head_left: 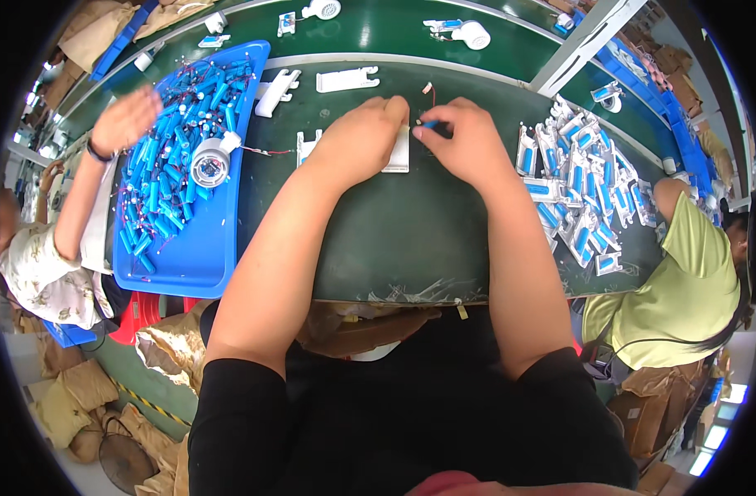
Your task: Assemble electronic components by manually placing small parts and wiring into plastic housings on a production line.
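Note:
My left hand (363,139) is closed over a white plastic housing (400,157) on the dark green worktop; most of that housing is hidden under the fingers. Just to its right, my right hand (465,142) pinches a small blue battery cell (430,125), mostly covered by the fingers. A thin red wire with a pale connector (427,88) sticks up behind it. Another white housing (308,145) lies partly behind my left wrist. Two more housings rest farther back, one flat (347,79) and one tilted (277,93).
At left, a blue tray (204,277) holds many wired blue cells, with a round white fan-like unit (210,162) on top. Housings with blue cells (589,186) are heaped at right. A green conveyor (378,33) runs behind. Co-workers sit on both sides; one's hand (126,122) hovers by the tray.

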A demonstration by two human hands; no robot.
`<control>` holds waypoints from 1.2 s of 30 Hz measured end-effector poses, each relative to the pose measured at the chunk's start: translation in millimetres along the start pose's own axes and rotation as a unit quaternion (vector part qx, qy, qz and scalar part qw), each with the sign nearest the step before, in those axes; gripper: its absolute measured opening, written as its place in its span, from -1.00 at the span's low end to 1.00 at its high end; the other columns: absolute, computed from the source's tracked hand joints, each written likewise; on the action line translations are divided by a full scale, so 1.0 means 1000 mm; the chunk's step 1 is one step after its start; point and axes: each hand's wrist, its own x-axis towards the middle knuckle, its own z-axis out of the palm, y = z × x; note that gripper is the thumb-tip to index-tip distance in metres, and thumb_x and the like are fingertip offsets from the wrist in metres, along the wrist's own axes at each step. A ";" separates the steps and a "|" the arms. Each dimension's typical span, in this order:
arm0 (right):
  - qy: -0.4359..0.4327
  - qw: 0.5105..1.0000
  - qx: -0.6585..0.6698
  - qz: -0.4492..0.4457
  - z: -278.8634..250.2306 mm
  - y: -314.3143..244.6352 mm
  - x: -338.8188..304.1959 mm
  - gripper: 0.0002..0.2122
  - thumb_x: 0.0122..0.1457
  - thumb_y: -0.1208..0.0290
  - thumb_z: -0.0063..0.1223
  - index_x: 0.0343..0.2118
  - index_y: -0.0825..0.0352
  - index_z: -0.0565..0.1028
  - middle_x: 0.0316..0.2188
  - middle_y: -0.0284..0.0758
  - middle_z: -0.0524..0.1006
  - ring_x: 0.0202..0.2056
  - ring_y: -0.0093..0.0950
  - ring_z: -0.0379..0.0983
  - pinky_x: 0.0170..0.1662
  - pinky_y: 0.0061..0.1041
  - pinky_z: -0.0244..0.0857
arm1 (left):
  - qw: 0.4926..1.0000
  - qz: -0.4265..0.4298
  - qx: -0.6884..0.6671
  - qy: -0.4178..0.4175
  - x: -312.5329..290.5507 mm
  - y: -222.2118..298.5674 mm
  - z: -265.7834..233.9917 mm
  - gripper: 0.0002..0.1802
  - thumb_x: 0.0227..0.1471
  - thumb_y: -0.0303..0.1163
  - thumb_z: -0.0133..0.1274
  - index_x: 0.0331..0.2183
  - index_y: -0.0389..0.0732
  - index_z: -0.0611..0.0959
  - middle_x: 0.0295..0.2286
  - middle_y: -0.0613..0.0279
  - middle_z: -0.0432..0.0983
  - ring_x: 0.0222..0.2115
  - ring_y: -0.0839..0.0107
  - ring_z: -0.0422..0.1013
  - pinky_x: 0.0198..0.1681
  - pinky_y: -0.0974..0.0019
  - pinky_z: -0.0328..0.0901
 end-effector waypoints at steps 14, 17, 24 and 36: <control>0.071 0.988 0.078 -0.113 0.011 -0.002 0.007 -0.76 0.10 0.29 0.43 -0.21 0.27 0.71 -0.28 -0.24 0.59 -0.27 -0.24 0.56 -0.18 -0.32 0.45 | 0.965 -0.056 0.020 0.254 0.007 -0.031 0.006 -0.87 0.26 -0.59 -0.05 -0.15 -0.23 0.43 -0.36 -0.20 0.63 -0.26 -0.26 0.55 -0.22 -0.18 0.38; 0.085 0.989 0.083 -0.087 0.016 -0.001 0.011 -0.75 0.11 0.27 0.42 -0.20 0.26 0.71 -0.26 -0.23 0.61 -0.28 -0.25 0.57 -0.19 -0.33 0.47 | 0.981 -0.091 0.012 0.168 0.006 -0.037 0.012 -0.87 0.27 -0.54 -0.06 -0.14 -0.22 0.47 -0.33 -0.21 0.64 -0.24 -0.26 0.55 -0.19 -0.18 0.40; 0.117 0.982 0.100 -0.108 0.009 0.003 0.014 -0.77 0.10 0.31 0.41 -0.19 0.24 0.72 -0.28 -0.23 0.64 -0.30 -0.31 0.59 -0.22 -0.37 0.48 | 0.989 0.070 -0.103 0.079 -0.009 0.003 -0.002 -0.94 0.18 -0.55 -0.01 -0.26 -0.24 0.47 -0.43 -0.09 0.55 -0.31 -0.20 0.50 -0.27 -0.07 0.35; -0.002 0.998 -0.050 -0.037 0.010 0.029 0.013 -0.74 0.10 0.23 0.38 -0.18 0.22 0.72 -0.23 -0.13 0.61 -0.19 -0.12 0.57 -0.07 -0.21 0.47 | 0.953 0.061 -0.288 -0.069 -0.078 0.123 -0.018 -0.95 0.31 -0.39 -0.05 -0.23 -0.13 0.48 -0.58 0.04 0.47 -0.50 -0.05 0.46 -0.40 0.00 0.32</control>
